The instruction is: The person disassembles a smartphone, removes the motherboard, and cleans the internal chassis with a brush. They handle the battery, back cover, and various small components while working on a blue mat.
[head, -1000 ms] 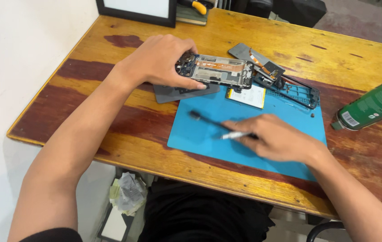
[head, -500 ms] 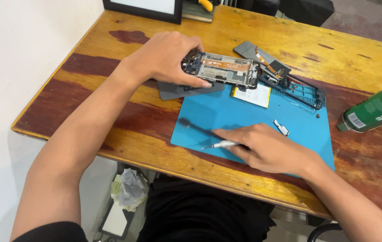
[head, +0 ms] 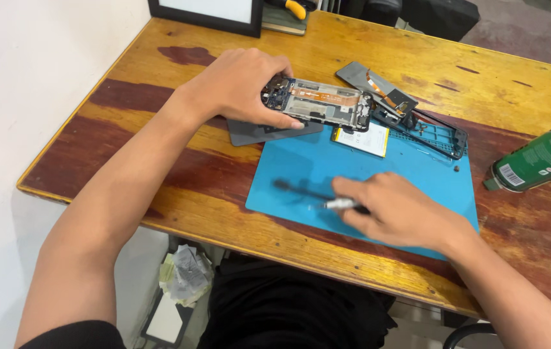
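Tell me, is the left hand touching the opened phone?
Touching. The head view shows the left hand gripping the opened phone at its end, fingers wrapped round its edge.

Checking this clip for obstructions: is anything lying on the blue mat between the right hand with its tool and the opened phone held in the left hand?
Only the white rectangular battery lies near that path on the blue silicone mat, just below the opened phone in the left hand. Otherwise the mat between the phone and the right hand is bare.

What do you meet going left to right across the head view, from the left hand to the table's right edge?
Left hand → opened phone it grips → right hand on the screwdriver → empty phone frame → green spray can.
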